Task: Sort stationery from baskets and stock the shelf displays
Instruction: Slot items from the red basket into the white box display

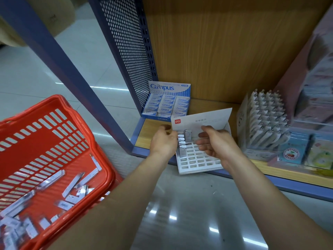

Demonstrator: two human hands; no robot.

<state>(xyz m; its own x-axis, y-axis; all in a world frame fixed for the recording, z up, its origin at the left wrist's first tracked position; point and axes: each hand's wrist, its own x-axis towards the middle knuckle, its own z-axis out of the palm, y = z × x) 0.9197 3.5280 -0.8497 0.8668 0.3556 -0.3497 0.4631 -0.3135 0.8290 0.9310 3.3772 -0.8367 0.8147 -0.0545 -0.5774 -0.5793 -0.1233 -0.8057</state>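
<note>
Head camera looks down at the bottom shelf [297, 175], where the white display box [198, 166] sits at the front edge with a few small white packs [181, 141] standing along its left slots. Our left hand [164, 141] curls against the box's left wall; we cannot tell whether it grips. Our right hand [215, 144] hovers over the grid, fingers loosely curled, nothing seen in them. On the floor to the left, the red basket [100, 159] holds scattered packets [72, 188]. A Campus box [167, 101] stands behind.
</note>
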